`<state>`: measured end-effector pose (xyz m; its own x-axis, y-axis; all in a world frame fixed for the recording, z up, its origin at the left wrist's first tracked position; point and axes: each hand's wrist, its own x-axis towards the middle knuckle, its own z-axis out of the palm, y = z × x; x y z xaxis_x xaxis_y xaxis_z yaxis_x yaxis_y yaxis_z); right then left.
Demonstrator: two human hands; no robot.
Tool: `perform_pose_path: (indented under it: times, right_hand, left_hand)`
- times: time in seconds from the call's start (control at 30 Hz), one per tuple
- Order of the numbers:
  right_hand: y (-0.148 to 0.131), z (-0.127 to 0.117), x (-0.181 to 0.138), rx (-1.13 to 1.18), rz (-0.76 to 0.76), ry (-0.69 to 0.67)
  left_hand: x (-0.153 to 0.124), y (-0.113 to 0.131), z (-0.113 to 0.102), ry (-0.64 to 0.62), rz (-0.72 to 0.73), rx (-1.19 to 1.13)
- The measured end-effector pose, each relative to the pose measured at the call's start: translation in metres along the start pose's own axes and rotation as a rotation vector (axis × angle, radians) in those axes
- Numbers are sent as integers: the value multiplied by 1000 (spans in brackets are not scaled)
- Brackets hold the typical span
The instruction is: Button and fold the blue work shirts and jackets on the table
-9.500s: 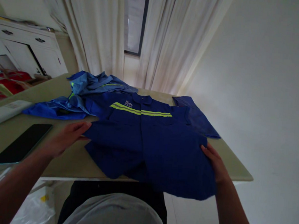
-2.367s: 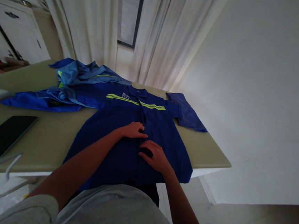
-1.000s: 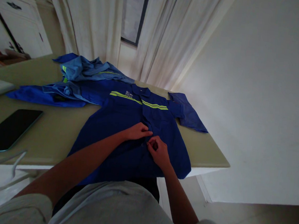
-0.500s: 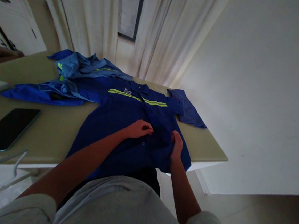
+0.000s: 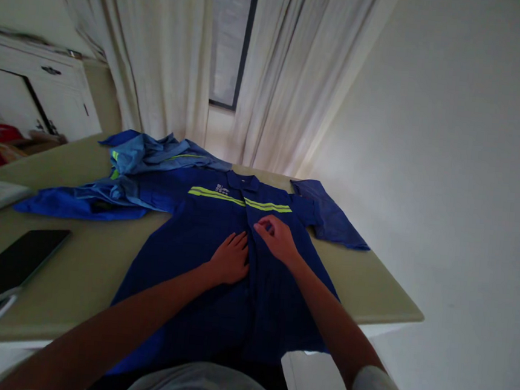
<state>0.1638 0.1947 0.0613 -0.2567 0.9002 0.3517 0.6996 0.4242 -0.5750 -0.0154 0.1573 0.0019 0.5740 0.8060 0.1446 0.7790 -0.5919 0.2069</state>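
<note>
Underneath lies the shirt [image 5: 232, 308], left fingers [image 5: 238, 241] spread on it, right fingers [image 5: 272, 221] curled, grip unclear.

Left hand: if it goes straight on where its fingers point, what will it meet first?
Probably the yellow stripe across the blue shirt; the left hand seems to lie flat on the shirt below it, though depth is unclear.

Camera, head-worn, single view | placed high at the near edge of the table [image 5: 366, 283] | directed forward and down | dark-blue shirt [image 5: 201, 238] framed centrally at close range | far edge and right near corner included, curtains [image 5: 164, 41] seen beyond | left near corner cropped by frame
</note>
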Motion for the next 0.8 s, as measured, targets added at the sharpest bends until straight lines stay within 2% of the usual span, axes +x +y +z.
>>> perform_pose_path:
  times: [0.1, 0.2, 0.33, 0.43, 0.53, 0.67, 0.73, 0.8]
  right_hand:
    - [14, 26, 72, -256, 48, -18]
    - [32, 48, 125, -401, 142, -144]
    - [57, 61, 154, -355, 314, -191]
    - [67, 69, 151, -327, 250, -160]
    - [73, 78, 144, -344, 146, -104]
    - [88, 80, 149, -184, 271, -10]
    - [99, 77, 155, -33, 328, 46]
    - [110, 75, 160, 116, 362, 102]
  left_hand:
    - [-5, 6, 1, -4, -15, 4]
    - [-13, 9, 1, -29, 1, -3]
    - [-20, 8, -3, -48, 14, -19]
    - [-9, 2, -11, -79, 29, -38]
    - [25, -15, -24, -92, 60, -86]
    - [99, -60, -40, -34, 34, -264]
    - [137, -88, -41, -16, -39, -392]
    - [168, -115, -35, 87, -192, -393]
